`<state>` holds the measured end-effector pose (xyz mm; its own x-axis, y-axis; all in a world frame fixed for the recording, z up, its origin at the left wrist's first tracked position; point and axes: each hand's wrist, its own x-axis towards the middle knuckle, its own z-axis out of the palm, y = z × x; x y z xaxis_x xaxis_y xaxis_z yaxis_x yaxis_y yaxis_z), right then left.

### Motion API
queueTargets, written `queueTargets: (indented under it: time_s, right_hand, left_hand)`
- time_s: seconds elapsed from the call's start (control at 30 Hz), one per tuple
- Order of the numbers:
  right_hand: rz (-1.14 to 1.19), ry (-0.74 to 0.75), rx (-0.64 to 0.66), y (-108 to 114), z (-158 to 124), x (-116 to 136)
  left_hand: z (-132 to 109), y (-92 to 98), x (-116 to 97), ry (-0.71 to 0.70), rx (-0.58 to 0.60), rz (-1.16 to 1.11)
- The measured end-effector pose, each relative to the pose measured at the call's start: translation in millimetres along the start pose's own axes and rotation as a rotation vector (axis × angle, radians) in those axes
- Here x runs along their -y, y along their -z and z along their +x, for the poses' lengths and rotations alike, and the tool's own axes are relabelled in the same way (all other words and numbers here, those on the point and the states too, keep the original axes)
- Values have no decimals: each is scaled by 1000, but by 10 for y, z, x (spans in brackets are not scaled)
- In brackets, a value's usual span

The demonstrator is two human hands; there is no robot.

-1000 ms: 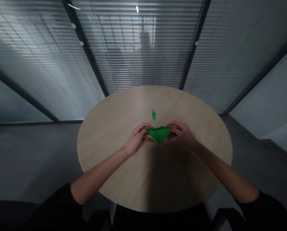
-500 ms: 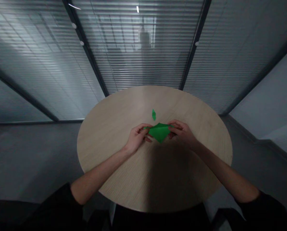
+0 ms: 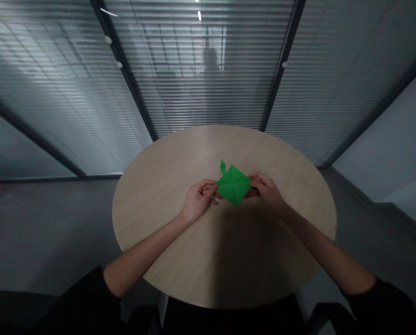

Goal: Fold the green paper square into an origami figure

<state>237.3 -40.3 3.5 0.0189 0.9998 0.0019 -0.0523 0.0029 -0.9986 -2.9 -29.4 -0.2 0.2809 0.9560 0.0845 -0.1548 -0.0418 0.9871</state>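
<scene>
A green sheet of paper (image 3: 234, 185) with crease lines is held up over the table, spread into a diamond with one corner pointing away and one toward me. My left hand (image 3: 200, 197) pinches its left corner between thumb and fingers. At the right corner, my right hand (image 3: 266, 191) grips the sheet in the same way. Just beyond the sheet lies a small folded green paper piece (image 3: 222, 166), narrow and pointed; the sheet hides its near end.
The round wooden table (image 3: 152, 186) carries both paper pieces, and my shadow falls on its near half. Behind it stands a glass wall with blinds (image 3: 208, 93), where a blurred reflection shows. Dark chair parts (image 3: 145, 318) are at the bottom edge.
The green sheet has opened out: its far half, folded down before, now stands spread into a full diamond. My right hand has shifted slightly right; my left hand stays nearly in place.
</scene>
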Motion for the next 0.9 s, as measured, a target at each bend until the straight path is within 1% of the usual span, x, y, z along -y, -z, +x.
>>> queueTargets:
  time_s: [0.17,0.37,0.53,0.63,0.73,0.77,0.83,0.9]
  right_hand:
    - [-19,31,-11,32,28,-17]
    - [22,21,-23,26,8,18]
    - [-8,31,-24,42,9,15]
    - [-23,51,3,60,2,24]
    - [-7,28,127,50,-43,56]
    - [27,-10,222,36,-66,68]
    - [43,-41,293,-6,-115,87]
    - [45,-128,383,-58,-159,96]
  left_hand:
    - [31,30,4,-20,-14,-4]
    - [26,40,-27,-39,27,-72]
    - [12,31,-40,-72,22,-20]
    - [7,24,-38,-87,6,22]
    - [-5,15,-47,-107,2,99]
    - [-11,13,-53,-120,10,132]
    - [-25,8,-66,-150,35,185]
    - [-40,1,-76,-176,87,224]
